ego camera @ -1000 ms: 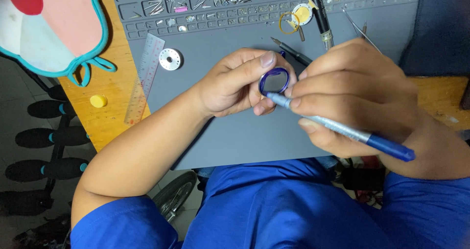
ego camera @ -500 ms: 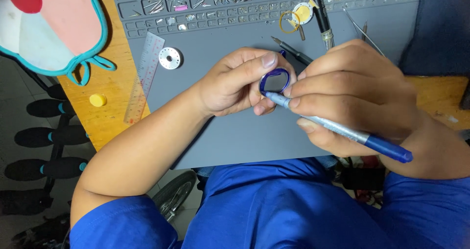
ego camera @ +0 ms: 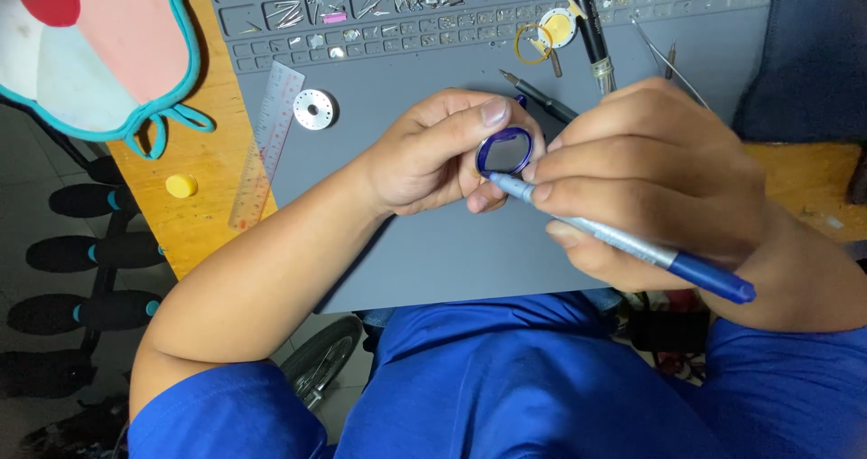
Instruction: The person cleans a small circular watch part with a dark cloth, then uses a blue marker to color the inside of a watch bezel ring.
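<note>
Left hand [ego camera: 433,157]: grip is pinching a round blue-rimmed glass ring [ego camera: 504,150]. Right hand [ego camera: 646,175]: grip is clasping a slim silver-and-blue pen [ego camera: 623,240] over the smooth grey mat [ego camera: 406,251].

From my remote view: a clear ruler [ego camera: 265,143] and metal disc [ego camera: 313,109] on a grey work mat [ego camera: 415,251], a yellow cap [ego camera: 181,185] on the wooden bench [ego camera: 203,166], screwdrivers [ego camera: 594,48] near sorted parts compartments [ego camera: 361,8].
</note>
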